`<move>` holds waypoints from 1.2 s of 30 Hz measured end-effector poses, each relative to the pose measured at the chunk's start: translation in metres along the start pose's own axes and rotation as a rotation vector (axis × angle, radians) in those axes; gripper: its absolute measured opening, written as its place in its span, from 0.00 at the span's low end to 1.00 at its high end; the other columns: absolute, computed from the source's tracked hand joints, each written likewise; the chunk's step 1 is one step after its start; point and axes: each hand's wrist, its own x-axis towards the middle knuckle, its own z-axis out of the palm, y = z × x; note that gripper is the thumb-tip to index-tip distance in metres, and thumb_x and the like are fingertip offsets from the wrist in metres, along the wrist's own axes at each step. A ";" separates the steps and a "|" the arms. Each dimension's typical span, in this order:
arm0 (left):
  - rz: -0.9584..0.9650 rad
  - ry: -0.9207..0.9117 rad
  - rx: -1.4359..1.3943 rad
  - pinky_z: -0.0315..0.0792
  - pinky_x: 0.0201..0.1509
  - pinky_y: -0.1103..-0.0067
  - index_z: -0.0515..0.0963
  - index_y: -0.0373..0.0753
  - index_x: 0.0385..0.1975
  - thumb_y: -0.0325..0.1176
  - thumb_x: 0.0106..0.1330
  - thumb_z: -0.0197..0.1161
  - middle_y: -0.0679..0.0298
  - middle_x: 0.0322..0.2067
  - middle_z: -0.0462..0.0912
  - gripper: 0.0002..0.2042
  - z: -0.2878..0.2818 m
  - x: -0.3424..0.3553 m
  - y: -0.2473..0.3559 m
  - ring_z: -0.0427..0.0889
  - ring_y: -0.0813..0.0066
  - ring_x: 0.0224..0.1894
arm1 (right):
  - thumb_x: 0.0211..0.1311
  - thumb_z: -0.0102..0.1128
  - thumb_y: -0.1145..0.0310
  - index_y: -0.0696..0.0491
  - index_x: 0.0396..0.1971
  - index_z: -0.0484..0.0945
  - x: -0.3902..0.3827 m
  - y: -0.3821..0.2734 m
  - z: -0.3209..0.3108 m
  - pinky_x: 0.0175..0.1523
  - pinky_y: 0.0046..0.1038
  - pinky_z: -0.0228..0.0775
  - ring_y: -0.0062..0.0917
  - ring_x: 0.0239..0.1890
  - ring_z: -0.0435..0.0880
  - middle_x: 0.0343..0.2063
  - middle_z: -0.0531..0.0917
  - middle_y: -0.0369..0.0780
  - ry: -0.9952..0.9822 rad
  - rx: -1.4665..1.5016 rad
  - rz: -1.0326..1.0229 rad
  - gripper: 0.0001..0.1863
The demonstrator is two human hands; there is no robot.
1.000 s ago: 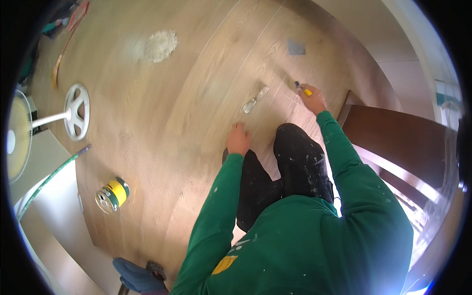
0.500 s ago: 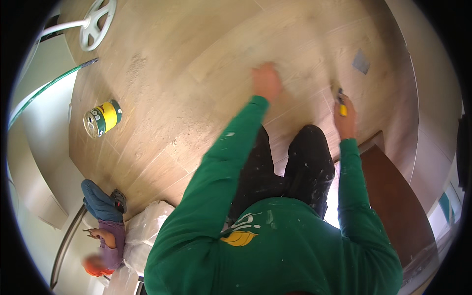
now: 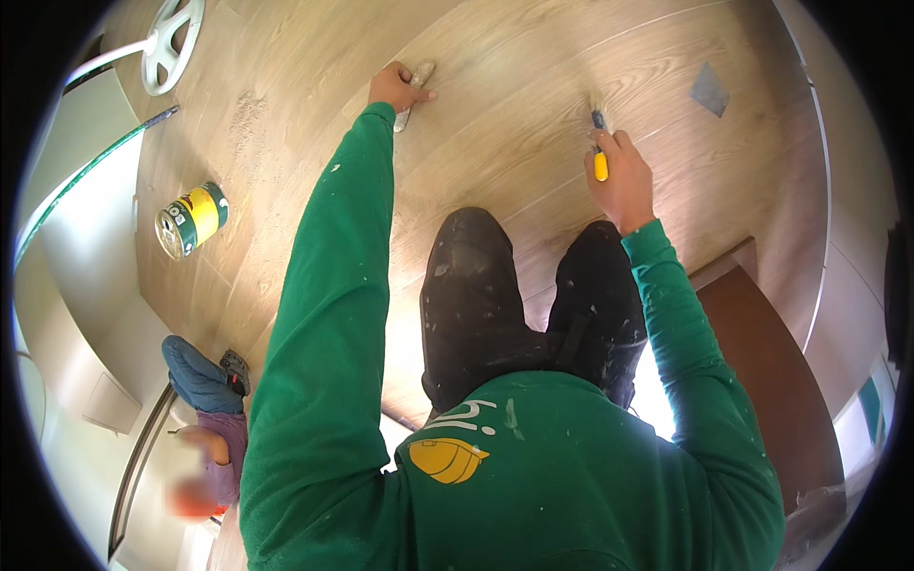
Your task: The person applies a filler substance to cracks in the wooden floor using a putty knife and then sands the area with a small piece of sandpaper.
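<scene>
My left hand is stretched far forward over the wood-look floor, its fingers around a pale, speckled, elongated object. The object sticks out on both sides of the hand; its exact kind is unclear. My right hand is closed round a paintbrush with a yellow handle end and a dark part nearer the bristles. Its light bristles point away from me, at or just above the floor.
A grey square sheet lies at the far right. Left are a green-and-yellow can on its side, a green hose and a white spoked base. Another person sits at lower left. A brown panel stands right.
My left hand has moved left and forward and now has the pale object in its fingers. My right hand has moved left and forward with the paintbrush.
</scene>
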 end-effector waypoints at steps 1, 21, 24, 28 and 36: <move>0.015 0.020 0.005 0.77 0.41 0.73 0.78 0.35 0.32 0.48 0.35 0.90 0.60 0.30 0.83 0.31 0.001 0.001 0.001 0.80 0.69 0.33 | 0.60 0.65 0.70 0.51 0.48 0.78 -0.001 0.009 0.013 0.43 0.46 0.76 0.49 0.40 0.82 0.41 0.79 0.48 -0.021 -0.027 -0.021 0.16; 0.000 0.041 -0.009 0.75 0.38 0.74 0.78 0.36 0.34 0.45 0.35 0.91 0.65 0.28 0.78 0.31 0.007 0.005 0.003 0.78 0.72 0.32 | 0.59 0.58 0.68 0.52 0.43 0.80 -0.038 -0.166 0.178 0.43 0.44 0.74 0.41 0.39 0.83 0.36 0.80 0.45 -0.207 0.282 -0.429 0.12; 0.055 0.057 -0.014 0.75 0.38 0.74 0.78 0.36 0.34 0.45 0.34 0.91 0.66 0.27 0.78 0.31 0.014 0.007 0.015 0.78 0.72 0.31 | 0.54 0.62 0.71 0.53 0.43 0.80 -0.056 -0.199 0.205 0.43 0.44 0.74 0.43 0.40 0.83 0.39 0.81 0.46 -0.307 0.546 -0.465 0.15; -0.007 0.041 0.024 0.76 0.39 0.75 0.79 0.36 0.34 0.46 0.35 0.90 0.65 0.28 0.80 0.31 0.006 -0.009 -0.021 0.78 0.72 0.32 | 0.56 0.63 0.72 0.53 0.45 0.80 -0.073 -0.152 0.135 0.44 0.45 0.75 0.46 0.41 0.82 0.40 0.81 0.47 -0.197 0.594 -0.344 0.15; 0.021 0.048 0.002 0.75 0.39 0.73 0.78 0.37 0.33 0.46 0.36 0.90 0.66 0.28 0.80 0.31 0.001 0.001 0.000 0.79 0.72 0.32 | 0.49 0.69 0.73 0.54 0.48 0.80 -0.109 -0.082 0.123 0.49 0.44 0.74 0.44 0.47 0.81 0.46 0.79 0.47 -0.303 0.198 -0.234 0.22</move>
